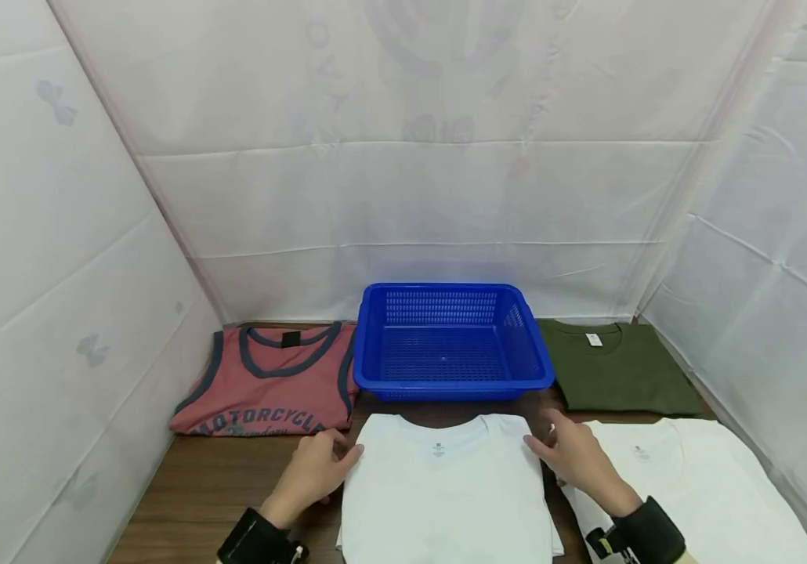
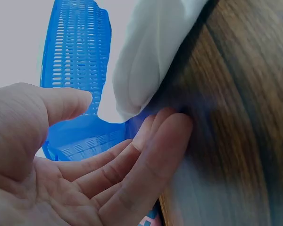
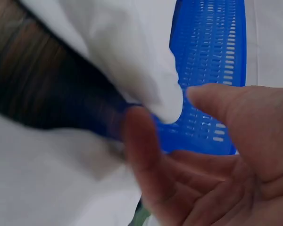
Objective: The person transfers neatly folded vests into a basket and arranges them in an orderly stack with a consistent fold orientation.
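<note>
A folded white T-shirt (image 1: 446,486) lies at the front middle of the table, its neckline toward the basket. My left hand (image 1: 315,472) is at its upper left edge. In the left wrist view the thumb (image 2: 68,104) and the fingers (image 2: 153,160) stand apart on either side of the shirt's white folded corner (image 2: 137,70). At the upper right edge is my right hand (image 1: 578,454). Its thumb (image 3: 212,100) and blurred forefinger (image 3: 142,146) are likewise spread around that shirt's other corner (image 3: 146,80) in the right wrist view.
Behind the shirt stands a blue plastic basket (image 1: 446,389). A red sleeveless top (image 1: 291,395) with dark trim lies left of it, a folded green T-shirt (image 1: 618,372) right. Another white T-shirt (image 1: 700,486) lies front right. White cloth walls (image 1: 432,204) surround the wooden table (image 1: 185,501).
</note>
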